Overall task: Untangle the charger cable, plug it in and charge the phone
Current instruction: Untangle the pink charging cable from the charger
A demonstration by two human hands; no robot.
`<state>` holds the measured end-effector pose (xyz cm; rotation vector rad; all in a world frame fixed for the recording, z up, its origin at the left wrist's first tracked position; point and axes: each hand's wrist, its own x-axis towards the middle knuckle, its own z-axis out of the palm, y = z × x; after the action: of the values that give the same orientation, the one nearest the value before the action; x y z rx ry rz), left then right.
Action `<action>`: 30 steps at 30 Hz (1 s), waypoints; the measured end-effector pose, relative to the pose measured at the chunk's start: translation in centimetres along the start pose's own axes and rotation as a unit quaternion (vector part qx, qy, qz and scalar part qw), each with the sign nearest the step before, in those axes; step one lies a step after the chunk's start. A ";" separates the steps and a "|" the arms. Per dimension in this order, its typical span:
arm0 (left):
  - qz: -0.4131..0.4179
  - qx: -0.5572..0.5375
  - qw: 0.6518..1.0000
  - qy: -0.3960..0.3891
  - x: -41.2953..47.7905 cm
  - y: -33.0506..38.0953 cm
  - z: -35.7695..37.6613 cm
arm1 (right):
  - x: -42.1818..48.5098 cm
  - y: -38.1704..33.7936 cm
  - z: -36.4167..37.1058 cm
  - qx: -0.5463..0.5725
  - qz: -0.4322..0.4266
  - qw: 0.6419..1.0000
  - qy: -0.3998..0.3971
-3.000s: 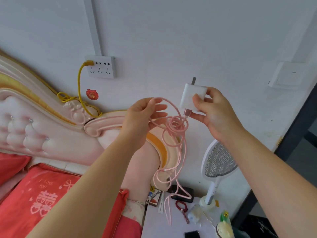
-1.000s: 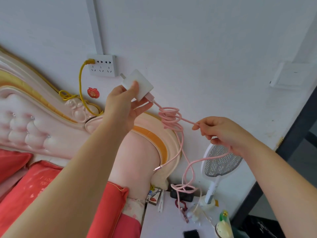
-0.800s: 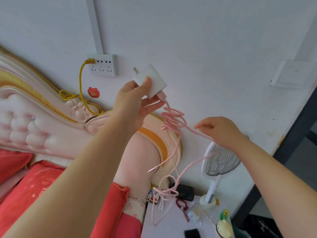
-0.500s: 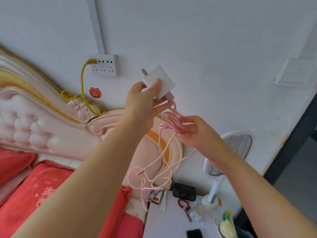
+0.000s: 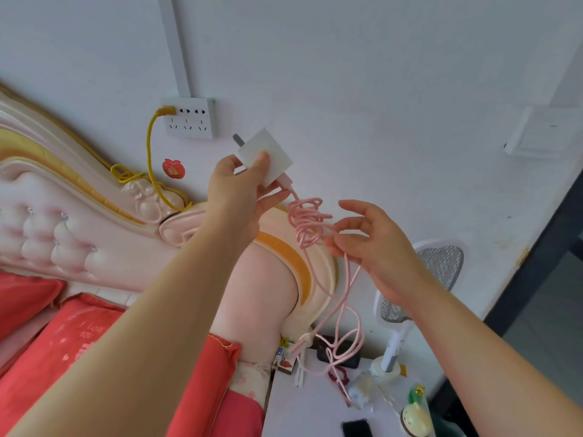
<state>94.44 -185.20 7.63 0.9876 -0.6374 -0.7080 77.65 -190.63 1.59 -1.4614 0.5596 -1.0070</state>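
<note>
Since half a second ago the right hand (image 5: 375,244) has let its fingers spread, now loose and open with the tangled knot of the pink braided charger cable (image 5: 307,227) draped across the fingertips, hooked rather than pinched. Left hand (image 5: 241,200) clamped round the white square plug adapter (image 5: 266,157), thumb on its face, metal prongs pointing up-left toward the white wall socket strip (image 5: 192,121), near it but apart. A yellow cord (image 5: 150,152) already sits in that strip's left outlet. From the adapter the pink cable runs down into the knot, then hangs in long loops in front of the cream padded headboard (image 5: 94,234), its lower coils reaching the white bench (image 5: 309,411) below. On that bench, a black phone (image 5: 356,428) lies flat at the bottom edge of view, well apart from the cable's hanging end. A white electric fly-swatter racket (image 5: 419,291) stands upright behind the right forearm.
</note>
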 end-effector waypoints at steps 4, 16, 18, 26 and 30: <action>-0.002 0.000 1.000 -0.011 -0.1 -0.3 0.1 | 0.1 -0.6 0.1 -0.130 -0.046 0.989 0.055; -0.004 0.016 0.999 -0.031 -0.5 -0.9 0.5 | 0.1 -0.8 0.7 -0.342 -0.125 0.930 0.047; -0.001 0.027 0.999 -0.031 -0.5 -1.0 0.2 | 0.2 -0.7 0.5 -0.406 -0.145 0.901 0.050; -0.010 0.055 0.998 -0.035 -0.7 -1.3 -0.2 | 0.2 -1.1 0.5 -0.405 -0.159 0.900 0.022; -0.016 0.062 0.997 -0.042 -1.1 -1.7 -0.2 | 0.0 -1.9 0.2 -0.373 -0.119 0.920 -0.027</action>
<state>93.51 -184.90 5.91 1.0891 -0.7471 -0.7470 77.45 -190.21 3.45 -2.2719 0.7888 -0.9776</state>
